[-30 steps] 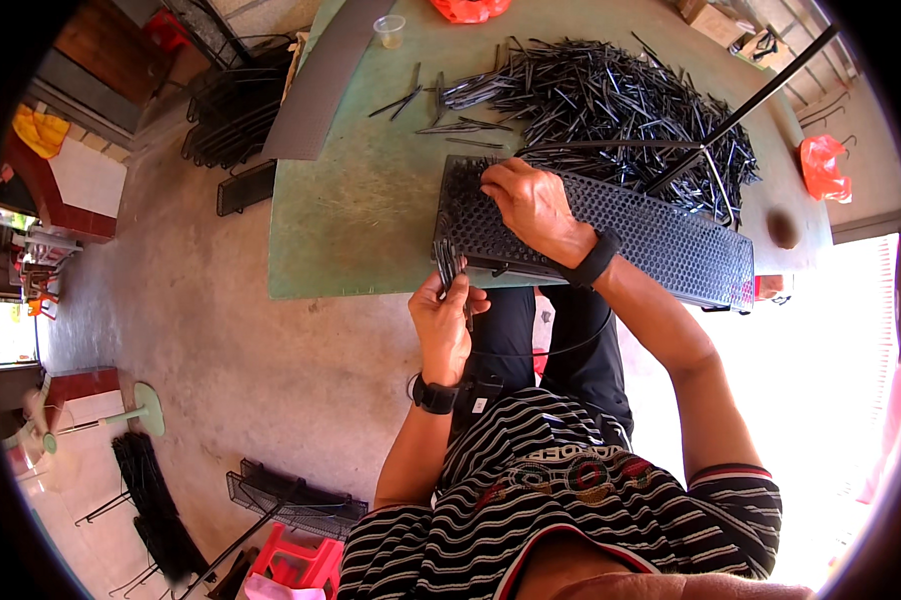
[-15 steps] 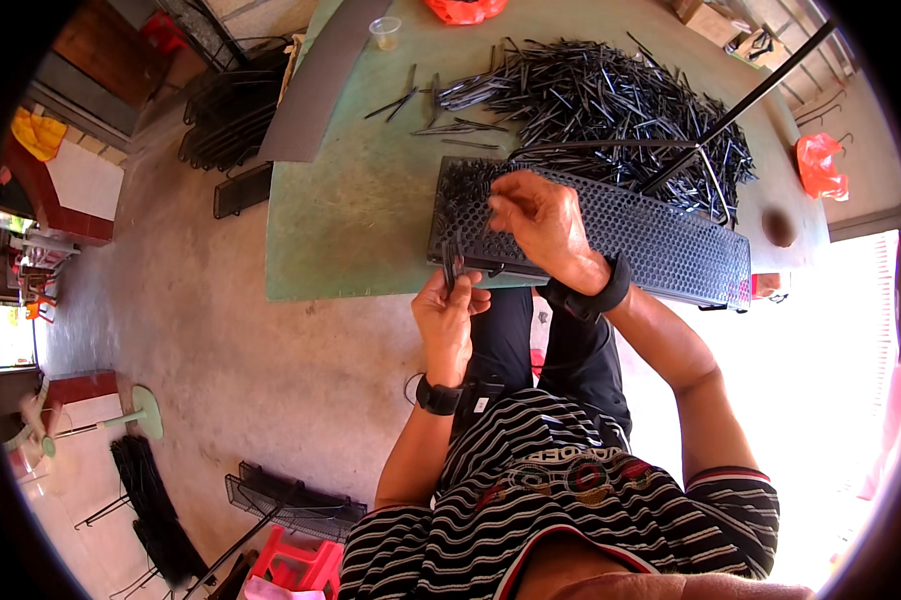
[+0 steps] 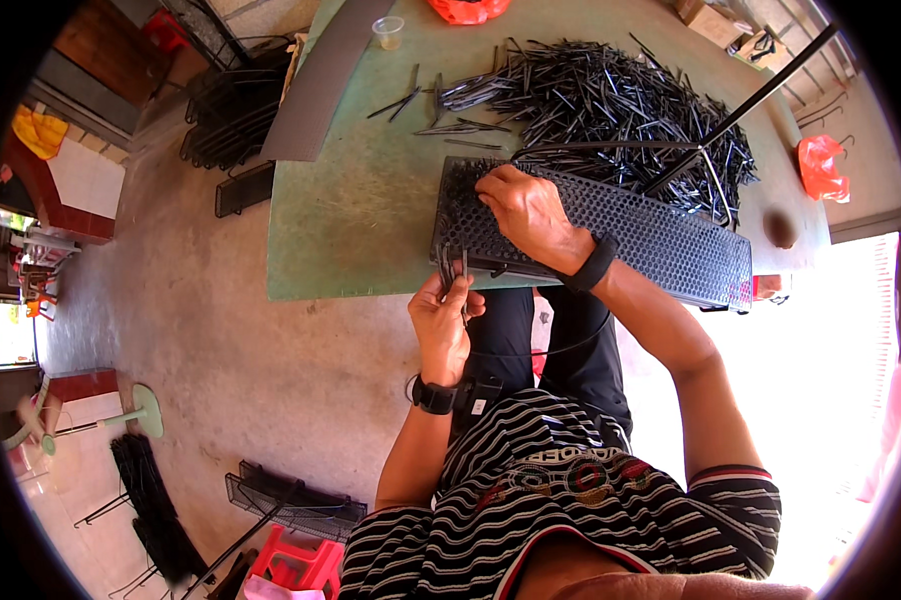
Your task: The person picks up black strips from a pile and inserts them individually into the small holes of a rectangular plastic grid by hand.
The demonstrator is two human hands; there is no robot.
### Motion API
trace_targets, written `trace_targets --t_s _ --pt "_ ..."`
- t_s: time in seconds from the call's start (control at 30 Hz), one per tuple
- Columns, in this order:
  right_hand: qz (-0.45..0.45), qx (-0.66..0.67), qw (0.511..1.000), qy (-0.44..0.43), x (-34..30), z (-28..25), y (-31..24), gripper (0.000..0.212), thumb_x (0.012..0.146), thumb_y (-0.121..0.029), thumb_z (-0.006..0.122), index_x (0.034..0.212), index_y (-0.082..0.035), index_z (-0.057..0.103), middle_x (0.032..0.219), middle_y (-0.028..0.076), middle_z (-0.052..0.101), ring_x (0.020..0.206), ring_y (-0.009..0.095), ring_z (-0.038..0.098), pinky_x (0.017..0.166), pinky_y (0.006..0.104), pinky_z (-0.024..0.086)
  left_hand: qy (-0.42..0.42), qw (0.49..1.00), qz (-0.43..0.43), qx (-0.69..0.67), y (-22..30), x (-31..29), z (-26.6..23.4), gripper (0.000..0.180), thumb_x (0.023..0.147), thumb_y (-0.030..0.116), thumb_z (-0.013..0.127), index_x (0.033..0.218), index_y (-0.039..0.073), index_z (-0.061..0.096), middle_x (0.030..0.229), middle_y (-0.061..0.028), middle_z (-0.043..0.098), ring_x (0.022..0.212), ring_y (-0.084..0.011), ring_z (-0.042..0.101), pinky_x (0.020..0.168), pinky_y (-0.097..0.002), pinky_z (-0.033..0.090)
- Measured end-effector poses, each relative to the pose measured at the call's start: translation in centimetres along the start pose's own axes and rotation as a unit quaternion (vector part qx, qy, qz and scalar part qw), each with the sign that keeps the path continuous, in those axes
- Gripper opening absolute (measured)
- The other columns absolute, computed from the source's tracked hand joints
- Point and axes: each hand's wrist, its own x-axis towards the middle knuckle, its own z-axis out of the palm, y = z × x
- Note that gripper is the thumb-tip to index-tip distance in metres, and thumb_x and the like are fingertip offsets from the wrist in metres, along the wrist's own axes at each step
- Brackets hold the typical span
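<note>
A long black mesh panel, with round openings, lies along the near edge of the green table. Its left end is dense with short black strips standing up from the mesh. My left hand is closed on several thin black strips just off that end, at the table edge. Over the panel's left part, my right hand has its fingers pinched together close to the mesh; what they hold, if anything, is hidden. A large heap of loose black strips lies behind the panel.
A black metal rod slants up over the panel's right side. On the table are a clear plastic cup, a grey sheet, scattered strips and a red bag. A fan and red stool stand lower left.
My right hand has shifted slightly left and up along the panel, turning its knuckles upward. My left hand stays nearly in place, while the strips in it spread a little.
</note>
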Motion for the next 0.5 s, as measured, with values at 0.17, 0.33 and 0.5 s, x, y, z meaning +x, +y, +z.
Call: trace_targets --t_s 0.17,0.33,0.5 --pt "0.068 0.003 0.998 -0.009 -0.1 -0.9 -1.2 0.012 0.079 -0.012 0.064 0.081 0.000 0.063 0.068 0.011 0.063 0.053 0.026 0.060 0.048 0.0341 0.047 0.000 1.000 0.002 -0.013 0.2 -0.1 0.2 0.020 0.085 0.006 0.060 0.103 -0.002 0.060 0.083 -0.0081 0.062 0.059 -0.0147 0.058 0.051 -0.0278 0.048" --pt "0.312 0.333 0.866 -0.206 -1.0 -1.8 -2.2 0.015 0.081 -0.009 0.061 0.087 0.005 0.062 0.065 0.007 0.063 0.047 0.009 0.057 0.041 0.0226 0.044 -0.052 0.999 0.001 -0.007 -0.1 -0.3 0.9 0.020 0.086 0.005 0.060 0.104 -0.002 0.059 0.084 -0.0094 0.064 0.061 -0.0139 0.058 0.053 -0.0272 0.048" --pt "0.368 0.356 0.835 -0.200 -0.6 -2.8 -2.5 0.018 0.083 -0.006 0.060 0.095 0.007 0.060 0.068 0.009 0.064 0.051 0.012 0.061 0.044 0.0217 0.048 -0.058 0.998 0.026 -0.022 -0.3 -0.2 1.0 0.024 0.086 0.005 0.060 0.108 -0.002 0.056 0.084 -0.0103 0.065 0.061 -0.0138 0.059 0.054 -0.0263 0.049"
